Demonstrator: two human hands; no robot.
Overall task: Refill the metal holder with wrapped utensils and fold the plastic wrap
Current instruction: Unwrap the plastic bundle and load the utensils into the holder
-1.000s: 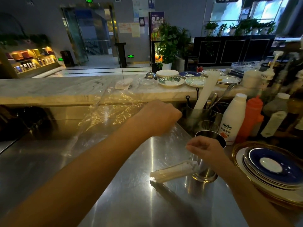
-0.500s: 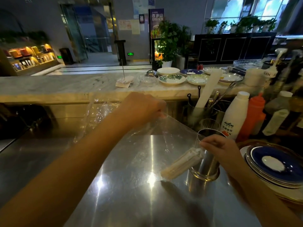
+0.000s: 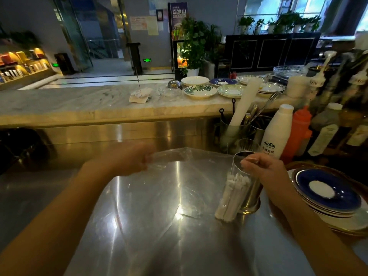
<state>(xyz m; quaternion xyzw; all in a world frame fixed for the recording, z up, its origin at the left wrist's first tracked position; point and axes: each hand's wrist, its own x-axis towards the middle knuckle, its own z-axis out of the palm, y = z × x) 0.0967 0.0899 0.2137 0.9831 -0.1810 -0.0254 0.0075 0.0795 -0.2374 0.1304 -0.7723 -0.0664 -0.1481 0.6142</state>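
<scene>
A clear plastic wrap stretches over the steel counter between my hands. My left hand is closed on its far left edge, lifted just above the counter. My right hand pinches the wrap at the rim of the metal holder. A bundle of white paper-wrapped utensils hangs inside the wrap below those fingertips. It is nearly upright, leaning against the holder's front side, its lower end at the counter. The holder's inside is hidden.
A stack of blue-and-white plates sits right of the holder. Behind it stand a glass, a white bottle, an orange squeeze bottle and tool canisters. Plates line the marble ledge.
My right hand raised the bundle from lying flat to nearly upright against the holder. My left hand pulled the wrap down and toward me, so it now lies lower over the counter.
</scene>
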